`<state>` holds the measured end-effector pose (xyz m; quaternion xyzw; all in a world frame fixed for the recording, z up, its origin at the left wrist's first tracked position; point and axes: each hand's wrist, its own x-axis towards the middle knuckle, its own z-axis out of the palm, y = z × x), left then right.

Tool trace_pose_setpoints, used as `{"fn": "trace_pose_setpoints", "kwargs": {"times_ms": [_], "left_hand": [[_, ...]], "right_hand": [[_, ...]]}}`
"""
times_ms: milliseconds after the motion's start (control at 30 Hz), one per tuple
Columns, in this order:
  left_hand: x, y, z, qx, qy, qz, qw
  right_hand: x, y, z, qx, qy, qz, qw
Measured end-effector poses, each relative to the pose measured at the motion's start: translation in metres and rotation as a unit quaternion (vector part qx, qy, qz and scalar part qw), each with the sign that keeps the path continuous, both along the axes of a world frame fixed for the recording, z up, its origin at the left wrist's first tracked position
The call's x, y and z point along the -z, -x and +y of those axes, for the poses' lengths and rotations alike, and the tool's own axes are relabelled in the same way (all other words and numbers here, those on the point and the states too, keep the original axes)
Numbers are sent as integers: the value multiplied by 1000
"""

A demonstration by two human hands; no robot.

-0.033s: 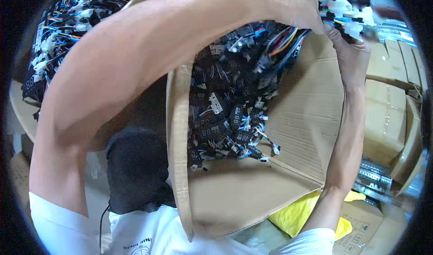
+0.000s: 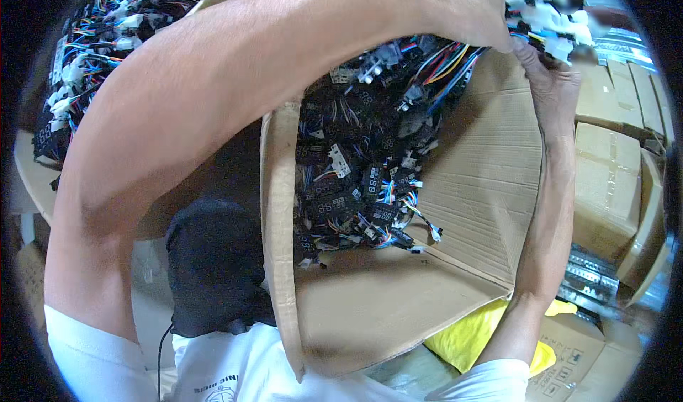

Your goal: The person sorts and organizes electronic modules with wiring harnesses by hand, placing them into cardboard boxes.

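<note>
At the upper right my left hand (image 2: 480, 11), its arm stretched across the top, is closed around a bundle of wires with white plug connectors (image 2: 544, 19). Just below it, my right hand (image 2: 553, 78) grips the same bundle with its thumb up. Some fingers of both hands are hidden, and part of the bundle's end is blurred. From the hands, coloured wires (image 2: 445, 64) run down over an open cardboard box (image 2: 356, 295). Inside lie several black circuit boards with digit displays (image 2: 373, 181) and short wire leads. My left forearm covers part of the box's far side.
Another heap of wired boards (image 2: 75, 75) sits at the upper left. Closed cardboard cartons (image 2: 608, 167) stand at the right, beside metal racking (image 2: 587, 274). A yellow plastic bag (image 2: 462, 338) lies under the box's near right corner. Black cloth (image 2: 217, 274) is left of the box.
The hanging wires have shifted slightly, and my right hand has moved a touch left. My left hand stays nearly in place, both hands still on the bundle.
</note>
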<state>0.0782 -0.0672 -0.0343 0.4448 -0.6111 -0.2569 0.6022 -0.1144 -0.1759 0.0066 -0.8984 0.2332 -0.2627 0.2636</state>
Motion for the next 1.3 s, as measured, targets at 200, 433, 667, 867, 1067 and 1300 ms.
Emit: {"fn": "trace_pose_setpoints", "kwargs": {"times_ms": [200, 433, 667, 867, 1067, 1300], "left_hand": [[-23, 18, 12, -178, -70, -45, 981], [-4, 20, -6, -143, -169, -108, 969], [-4, 20, -10, -179, -152, -88, 968], [-4, 12, -11, -157, -105, -95, 977], [17, 14, -7, -67, 41, -104, 991], [-29, 35, 36, 191, -65, 89, 975]], "right_hand": [[199, 159, -29, -78, -88, 426, 897], [314, 194, 46, -250, 304, 576, 717], [330, 191, 46, -313, 304, 483, 759], [158, 147, 4, 11, -116, 501, 858], [-36, 59, 72, -7, -145, 452, 880], [-90, 43, 109, 53, 169, 170, 969]]}}
